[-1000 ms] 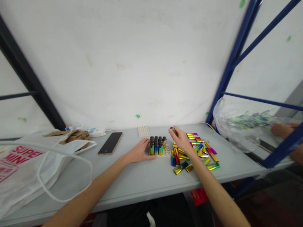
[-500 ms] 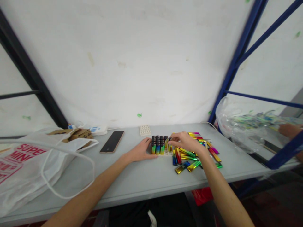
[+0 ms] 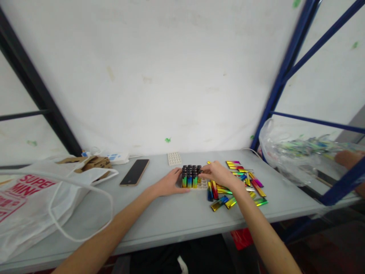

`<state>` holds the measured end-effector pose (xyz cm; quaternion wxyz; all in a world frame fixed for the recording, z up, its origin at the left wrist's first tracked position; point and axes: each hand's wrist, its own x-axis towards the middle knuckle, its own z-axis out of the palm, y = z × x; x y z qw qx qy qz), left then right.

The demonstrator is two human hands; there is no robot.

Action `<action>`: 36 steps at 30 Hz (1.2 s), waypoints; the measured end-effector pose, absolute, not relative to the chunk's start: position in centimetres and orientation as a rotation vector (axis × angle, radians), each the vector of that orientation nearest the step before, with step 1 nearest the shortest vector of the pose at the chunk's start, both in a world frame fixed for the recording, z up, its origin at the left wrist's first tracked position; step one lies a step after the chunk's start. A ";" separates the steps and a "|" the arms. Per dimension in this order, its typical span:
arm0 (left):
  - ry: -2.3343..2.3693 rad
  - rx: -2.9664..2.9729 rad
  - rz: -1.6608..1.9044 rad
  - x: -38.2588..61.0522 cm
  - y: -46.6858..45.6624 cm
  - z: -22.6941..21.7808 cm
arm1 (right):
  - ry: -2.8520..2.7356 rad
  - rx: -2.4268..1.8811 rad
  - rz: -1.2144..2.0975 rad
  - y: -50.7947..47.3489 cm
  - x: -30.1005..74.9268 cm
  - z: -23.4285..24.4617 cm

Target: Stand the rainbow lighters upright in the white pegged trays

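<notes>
Upright lighters (image 3: 189,180) with black tops and shiny green, blue and yellow bodies stand in rows in a white holed tray (image 3: 203,185). My left hand (image 3: 170,182) is curled around the tray's left end, with the thumb along its front edge and the fingers behind. At the right side of the rows, my right hand (image 3: 218,174) pinches a lighter by its dark top; my fingers partly hide it. Open holes show in the tray's right part. A loose pile of shiny coloured lighters (image 3: 219,203) lies right of the tray, partly under my right forearm.
Behind the tray lies another white holed tray (image 3: 174,158). A phone (image 3: 135,172) and a white plastic bag (image 3: 57,198) are to the left, near brown cardboard (image 3: 98,164). On the right, a clear bag (image 3: 282,156) sits by the blue frame (image 3: 273,91), beside another person's hand (image 3: 349,159).
My right hand has moved slightly left, bringing its fingertips against the standing rows. The tray's right holes are now more exposed. My left hand stays in place.
</notes>
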<state>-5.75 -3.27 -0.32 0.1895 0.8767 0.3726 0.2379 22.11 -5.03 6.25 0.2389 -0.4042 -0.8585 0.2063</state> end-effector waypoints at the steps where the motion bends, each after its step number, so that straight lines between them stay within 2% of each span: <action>1: 1.046 2.467 0.667 -5.8 -3.3 -0.3 | -2.345 -1.104 0.555 -5.0 22.1 6.2; 14: 1.060 2.455 0.665 -5.7 -3.2 -0.2 | -2.404 -1.105 0.699 -5.0 23.4 6.7; 23: 1.046 2.451 0.668 -5.9 -3.1 -0.3 | -2.458 -1.267 0.388 -4.8 21.6 6.1; 30: 1.048 2.449 0.670 -5.8 -3.2 -0.2 | -2.443 -1.580 0.133 -6.1 20.3 6.8; 36: 1.049 2.450 0.665 -5.7 -3.3 -0.1 | -2.452 -1.549 0.343 -5.6 22.1 6.6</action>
